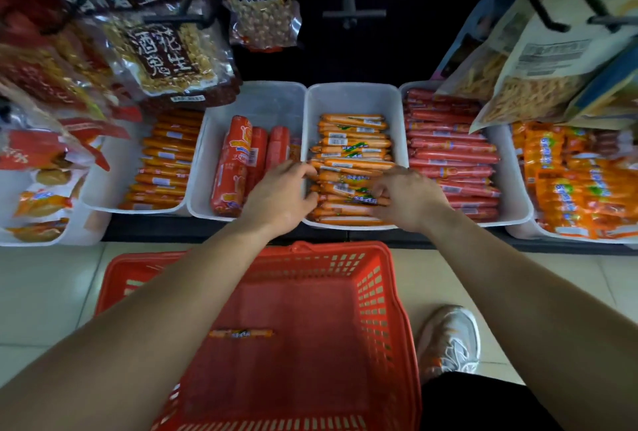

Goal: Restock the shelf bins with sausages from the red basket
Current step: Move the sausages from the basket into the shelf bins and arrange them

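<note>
The red basket [376,292] stands on the floor below the shelf, with one orange sausage [240,333] lying on its bottom. Above it, a white bin [352,99] holds a pile of orange sausages [352,140]. Both of my hands reach into the near end of that bin. My left hand [279,195] rests at the bin's left rim, fingers curled against the pile's edge. My right hand [407,199] lies on the pile at the right, fingers pressed down on the orange sausages. Whether either hand grips one is hidden by the fingers.
Neighbouring white bins hold thick red sausages [231,168], thin orange sticks [165,161], red sausages [452,154] and orange packs [569,189]. Snack bags [165,50] hang from hooks above the bins. My shoe [452,337] stands on the tiles right of the basket.
</note>
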`<state>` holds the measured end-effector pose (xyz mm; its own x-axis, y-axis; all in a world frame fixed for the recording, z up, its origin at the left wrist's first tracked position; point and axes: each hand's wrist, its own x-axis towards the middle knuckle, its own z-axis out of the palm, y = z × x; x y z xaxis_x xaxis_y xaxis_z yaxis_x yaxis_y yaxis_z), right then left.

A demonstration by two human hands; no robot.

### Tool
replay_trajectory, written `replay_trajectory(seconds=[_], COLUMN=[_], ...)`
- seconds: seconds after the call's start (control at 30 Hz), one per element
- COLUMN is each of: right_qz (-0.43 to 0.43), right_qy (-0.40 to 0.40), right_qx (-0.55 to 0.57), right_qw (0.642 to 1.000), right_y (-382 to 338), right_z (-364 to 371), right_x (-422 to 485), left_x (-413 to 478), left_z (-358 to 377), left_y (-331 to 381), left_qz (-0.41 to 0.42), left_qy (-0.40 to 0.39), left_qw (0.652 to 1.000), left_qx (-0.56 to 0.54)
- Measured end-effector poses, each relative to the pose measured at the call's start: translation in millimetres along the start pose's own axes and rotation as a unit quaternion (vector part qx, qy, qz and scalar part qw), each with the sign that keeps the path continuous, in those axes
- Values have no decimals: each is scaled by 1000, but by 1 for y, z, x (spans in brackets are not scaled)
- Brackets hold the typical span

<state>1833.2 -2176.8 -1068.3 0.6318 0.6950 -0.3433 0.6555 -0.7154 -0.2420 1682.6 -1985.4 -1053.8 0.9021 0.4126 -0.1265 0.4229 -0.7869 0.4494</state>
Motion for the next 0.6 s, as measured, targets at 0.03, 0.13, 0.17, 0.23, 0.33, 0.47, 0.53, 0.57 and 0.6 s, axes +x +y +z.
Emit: replay_trajectory(seconds=[0.03, 0.13, 0.17, 0.23, 0.33, 0.47, 0.53, 0.57, 0.6], right_qz=[-9, -17, -23, -33, -40, -33, -17, -8, -2], right_qy=[25, 86, 75, 32, 8, -16, -25, -31, -35], right_qx=[-12, -23, -26, -54, -90, -161, -189, -198, -202], right_qw=[1000, 996, 997, 997, 995, 986, 981, 980, 979], right_y=[3, 4, 5, 7, 8, 7, 5, 2, 1], right_z=[5, 20, 25, 35, 33, 19, 15, 14, 14], right_x=[-2, -3, -1, 5, 21, 53, 66, 72, 77], left_x=[7, 29, 36, 48, 65, 96, 100, 97, 90], left_z=[5, 22, 29, 43, 55, 44, 41, 41, 42], left_y=[7, 18, 19, 18, 14, 13, 15, 16, 16], left_qz=[10, 63, 79, 95, 99, 74, 53, 48, 51], left_qy=[-21, -89, -114, -154, -165, -152, -128, -116, -112], left_qw=[1000, 988, 980, 962, 942, 937, 950, 959, 965], left_qx=[19, 108, 140, 203, 276, 305, 281, 254, 230])
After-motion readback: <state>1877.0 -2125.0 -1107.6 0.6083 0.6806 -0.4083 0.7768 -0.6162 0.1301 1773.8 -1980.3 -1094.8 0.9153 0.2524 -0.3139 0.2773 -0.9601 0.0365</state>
